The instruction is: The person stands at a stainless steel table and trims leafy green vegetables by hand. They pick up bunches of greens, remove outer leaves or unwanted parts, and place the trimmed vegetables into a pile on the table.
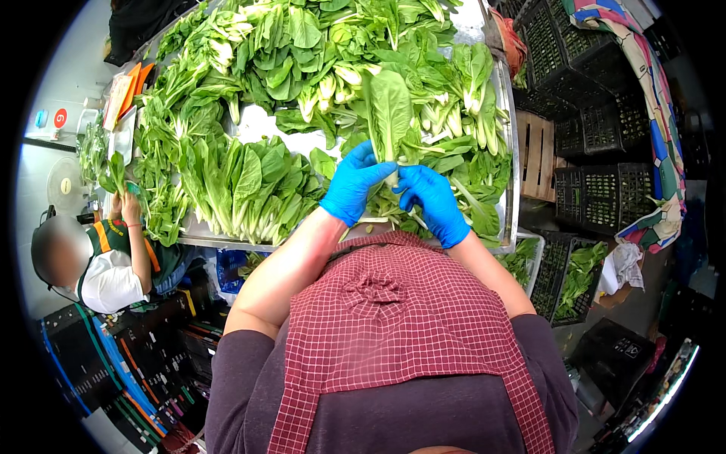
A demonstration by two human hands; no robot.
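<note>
In a blue glove, my left hand [356, 183] grips a head of leafy greens [390, 110] low on its pale stalks, leaves pointing away from me. My right hand [430, 198], also gloved in blue, is at the cut base of that head, its fingers curled; whether they pinch a piece of stalk is hidden. Beneath both hands lie loose leaves on the metal table [514, 187]. To the left of my left hand stands a row of trimmed greens [249, 187], stalks towards me. More heads with white stalks [454, 116] lie beyond my right hand.
A co-worker [116, 255] at the left end holds a bunch of greens [116, 170]. Black plastic crates [601, 193] and a wooden pallet [536, 153] stand at right. Crates with leaves [581, 272] sit low beside the table. Stacked dark crates [130, 363] fill the lower left.
</note>
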